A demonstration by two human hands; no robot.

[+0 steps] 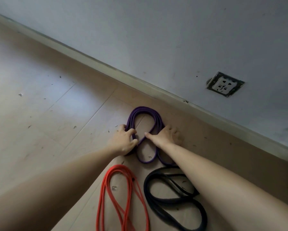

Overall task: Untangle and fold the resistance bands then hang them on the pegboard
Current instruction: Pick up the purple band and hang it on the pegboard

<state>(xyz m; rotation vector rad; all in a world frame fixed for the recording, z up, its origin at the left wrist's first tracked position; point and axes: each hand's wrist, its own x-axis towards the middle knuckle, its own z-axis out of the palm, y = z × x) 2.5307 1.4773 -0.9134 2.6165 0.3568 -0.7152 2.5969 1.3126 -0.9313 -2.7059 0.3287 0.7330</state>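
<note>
A purple resistance band [144, 110] lies coiled in loops on a sheet of cardboard [206, 147] near the wall. My left hand [123, 140] grips the band's left side, fingers curled around its strands. Over the band's right side my right hand [166, 135] presses flat, thumb pointing inward. Closer to me, an orange band [121, 194] lies in loose loops on the left and a black band [171, 200] on the right, partly under my right forearm. No pegboard is in view.
The cardboard rests on a pale wooden floor [39, 105] scattered with small debris. A baseboard [106, 67] runs diagonally along a white wall, which carries a power socket [225, 85] at the right.
</note>
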